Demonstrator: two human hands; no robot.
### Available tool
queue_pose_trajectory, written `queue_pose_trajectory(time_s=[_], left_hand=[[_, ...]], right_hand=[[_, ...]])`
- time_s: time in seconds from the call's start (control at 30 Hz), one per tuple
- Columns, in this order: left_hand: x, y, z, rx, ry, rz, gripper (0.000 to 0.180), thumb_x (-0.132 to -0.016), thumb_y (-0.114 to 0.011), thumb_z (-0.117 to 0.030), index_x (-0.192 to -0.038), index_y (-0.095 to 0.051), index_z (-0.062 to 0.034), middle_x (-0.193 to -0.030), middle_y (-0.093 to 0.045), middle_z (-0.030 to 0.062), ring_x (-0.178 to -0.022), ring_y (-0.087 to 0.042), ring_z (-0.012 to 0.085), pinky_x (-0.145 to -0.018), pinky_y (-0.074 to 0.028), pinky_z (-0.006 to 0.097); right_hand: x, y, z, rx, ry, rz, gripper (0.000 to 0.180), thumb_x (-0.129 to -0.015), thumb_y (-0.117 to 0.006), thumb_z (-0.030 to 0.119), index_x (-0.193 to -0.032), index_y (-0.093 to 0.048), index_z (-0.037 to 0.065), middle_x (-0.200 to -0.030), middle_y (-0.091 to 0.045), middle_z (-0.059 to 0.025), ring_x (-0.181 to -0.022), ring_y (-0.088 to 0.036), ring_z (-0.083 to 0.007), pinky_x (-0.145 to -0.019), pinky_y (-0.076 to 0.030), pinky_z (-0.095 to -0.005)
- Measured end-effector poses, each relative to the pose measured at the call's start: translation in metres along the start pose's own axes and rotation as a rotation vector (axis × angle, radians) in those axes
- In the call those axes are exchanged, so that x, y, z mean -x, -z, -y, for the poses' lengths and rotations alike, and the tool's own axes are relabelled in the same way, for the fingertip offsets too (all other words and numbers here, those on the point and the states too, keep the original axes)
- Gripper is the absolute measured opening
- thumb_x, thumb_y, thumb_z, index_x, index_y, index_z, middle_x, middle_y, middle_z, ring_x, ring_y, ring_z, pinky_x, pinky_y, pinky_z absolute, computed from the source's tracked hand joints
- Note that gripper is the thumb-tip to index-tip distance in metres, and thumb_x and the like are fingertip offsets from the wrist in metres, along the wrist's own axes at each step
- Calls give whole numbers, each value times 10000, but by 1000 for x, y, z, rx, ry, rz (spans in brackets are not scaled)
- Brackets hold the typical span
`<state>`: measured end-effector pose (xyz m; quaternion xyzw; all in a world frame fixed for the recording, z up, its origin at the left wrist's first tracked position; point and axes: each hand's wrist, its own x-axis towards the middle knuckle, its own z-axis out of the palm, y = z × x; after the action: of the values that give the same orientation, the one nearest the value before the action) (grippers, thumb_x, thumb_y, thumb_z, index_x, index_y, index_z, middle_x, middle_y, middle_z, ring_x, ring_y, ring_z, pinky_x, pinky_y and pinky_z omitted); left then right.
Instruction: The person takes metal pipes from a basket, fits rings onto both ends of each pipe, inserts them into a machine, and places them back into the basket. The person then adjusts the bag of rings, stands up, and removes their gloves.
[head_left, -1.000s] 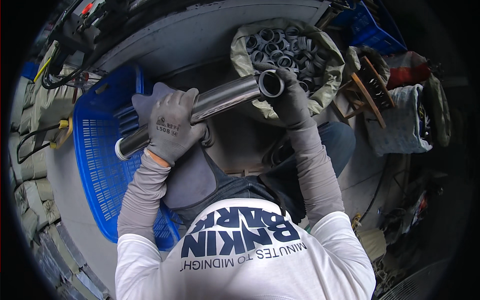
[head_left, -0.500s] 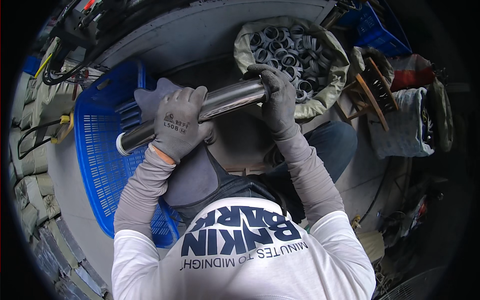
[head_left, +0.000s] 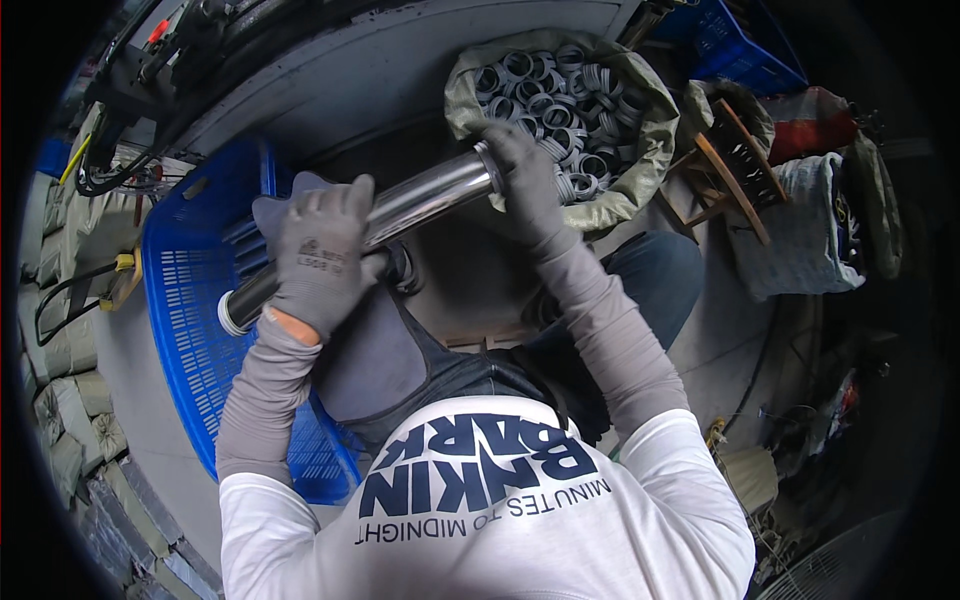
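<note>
- I saw two gloved hands on one shiny metal tube [head_left: 400, 215], which lay slanted across the lap, its lower end out past the left fingers and its upper end under the right fingers
- My left hand [head_left: 318, 255] had its fingers curled over the top of the tube and clamped on it, near the lower end, where one pale ring [head_left: 228, 314] capped the opening just beyond the palm
- My right hand [head_left: 527, 175] sat at the upper end, fingers closed over the tip of the tube; I couldn't tell whether anything small was pinched beneath them
- Just beyond the right fingertips stood one open sack [head_left: 640, 150], full of grey metal rings [head_left: 560, 100], too many and too overlapped for me to count
- Under and behind the left fingers lay one blue plastic crate [head_left: 185, 330], with a few dark tubes in it near the knuckles, their number unclear
- Well off to the right of the right fingers, one wooden stool [head_left: 735, 170] leaned beside one bundle of pale cloth [head_left: 805, 230]
</note>
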<state>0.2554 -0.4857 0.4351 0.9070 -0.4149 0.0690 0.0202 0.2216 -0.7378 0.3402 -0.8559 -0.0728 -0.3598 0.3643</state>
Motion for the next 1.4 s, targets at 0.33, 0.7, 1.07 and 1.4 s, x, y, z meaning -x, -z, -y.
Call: queue_pose_trajectory(time_s=[0.33,0.7,1.07,1.4], left_hand=[[17,-14,27,140,192,-24,638,-693,-811,-243,-1272,-618,-57,-1075,-669,144,-1061,-648,337,-931,-510,481],[27,-12,27,130,195,-76,624,-673,-818,-237,-1246,-635,-68,-1024,-673,125,-980,-667,304,-879,-540,446],[15,-15,20,149,112,-98,626,-663,-810,-226,-1241,-626,-70,-1026,-658,126,-986,-653,322,-862,-528,461],[-76,24,65,17,-4,-270,634,-774,-769,-262,-1355,-584,-88,-1162,-643,158,-1108,-621,356,-936,-497,468]], right_hand=[[64,0,-150,631,-823,1041,499,-898,-601,326,-1273,-706,12,-1326,-682,-248,-1272,-648,-381,-1071,-508,-477],[38,41,-120,10,-813,320,241,-801,-820,154,-978,-762,1,-1184,-725,-152,-1017,-689,-245,-870,-531,-342],[3,90,-26,25,-207,-7,705,-718,-853,23,-1374,-596,39,-1241,-623,-162,-1147,-629,-332,-993,-525,-405],[5,87,-31,-413,-541,-64,588,-785,-847,68,-1340,-662,13,-1306,-655,-129,-1241,-610,-242,-1079,-465,-358]])
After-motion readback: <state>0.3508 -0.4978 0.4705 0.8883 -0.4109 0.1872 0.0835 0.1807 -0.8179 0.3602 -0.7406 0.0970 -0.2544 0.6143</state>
